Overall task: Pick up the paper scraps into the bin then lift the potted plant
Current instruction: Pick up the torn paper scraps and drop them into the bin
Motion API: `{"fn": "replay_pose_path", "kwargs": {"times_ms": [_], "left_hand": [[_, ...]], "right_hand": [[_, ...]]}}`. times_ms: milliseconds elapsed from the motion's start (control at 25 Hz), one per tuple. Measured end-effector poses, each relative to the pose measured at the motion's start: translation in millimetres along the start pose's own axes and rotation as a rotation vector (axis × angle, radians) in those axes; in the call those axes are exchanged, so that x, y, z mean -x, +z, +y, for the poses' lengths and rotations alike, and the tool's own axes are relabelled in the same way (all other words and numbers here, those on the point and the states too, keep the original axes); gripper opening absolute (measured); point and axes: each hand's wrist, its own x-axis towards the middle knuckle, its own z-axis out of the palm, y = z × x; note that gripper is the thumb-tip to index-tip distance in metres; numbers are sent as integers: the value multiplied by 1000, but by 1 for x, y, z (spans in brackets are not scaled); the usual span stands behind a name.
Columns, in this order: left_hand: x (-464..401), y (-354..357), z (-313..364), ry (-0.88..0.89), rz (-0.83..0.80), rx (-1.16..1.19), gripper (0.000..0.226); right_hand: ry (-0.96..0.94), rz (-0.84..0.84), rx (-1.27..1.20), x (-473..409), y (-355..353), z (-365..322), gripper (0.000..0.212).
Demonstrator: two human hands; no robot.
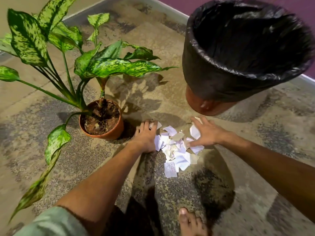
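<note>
Left hand (147,138) and right hand (204,133) flank paper scraps (175,150).

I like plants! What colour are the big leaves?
The leaves are dark green, speckled with light yellow-green; the head view shows it.

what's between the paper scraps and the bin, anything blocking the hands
Nothing visible. The paper scraps lie on bare floor just in front of the bin, whose lined mouth is open. Both hands, left hand and right hand, already flank the pile; the potted plant stands off to the left.
</note>
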Motion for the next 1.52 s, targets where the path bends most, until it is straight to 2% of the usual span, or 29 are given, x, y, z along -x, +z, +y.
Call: {"fn": "replay_pose_path", "kwargs": {"times_ms": [160, 320, 440, 560, 640, 720, 840, 920, 1000, 1120, 1200, 1320, 1520], "left_hand": [[8, 4, 12, 132, 13, 53, 108], [29, 11, 26, 294, -16, -53, 101], [41, 1, 19, 313, -44, 67, 94], [50, -9, 5, 318, 30, 68, 82], [56, -6, 1, 260, 20, 43, 95], [60, -1, 4, 183, -44, 69, 111], [60, 6, 18, 136, -59, 137, 114], [58, 9, 27, 148, -15, 165, 101], [57, 9, 32, 169, 51, 194, 78], [55, 3, 35, 163, 113, 277, 49], [55, -2, 33, 137, 139, 331, 41], [54, -9, 30, 100, 166, 367, 39], [47, -20, 23, 63, 238, 368, 26]], "right_hand": [[-158, 34, 22, 12, 21, -7, 133], [-366, 94, 122, 27, 46, -29, 124], [-469, 124, 45, 35, 42, -25, 113], [-352, 207, -59, 39, 26, -4, 109], [-256, 160, -47, 41, 21, 8, 117], [-213, 39, 47, 43, 24, 8, 128], [-247, 10, 170, 44, 39, -10, 130], [-308, 73, 154, 46, 45, -27, 119], [-390, 149, 157, 49, 48, -44, 102], [-434, 245, 96, 51, 43, -56, 61], [-408, 326, 34, 53, 35, -54, 40], [-318, 404, -4, 55, 23, -41, 29], [-207, 417, -37, 67, 0, -28, 26]]}}
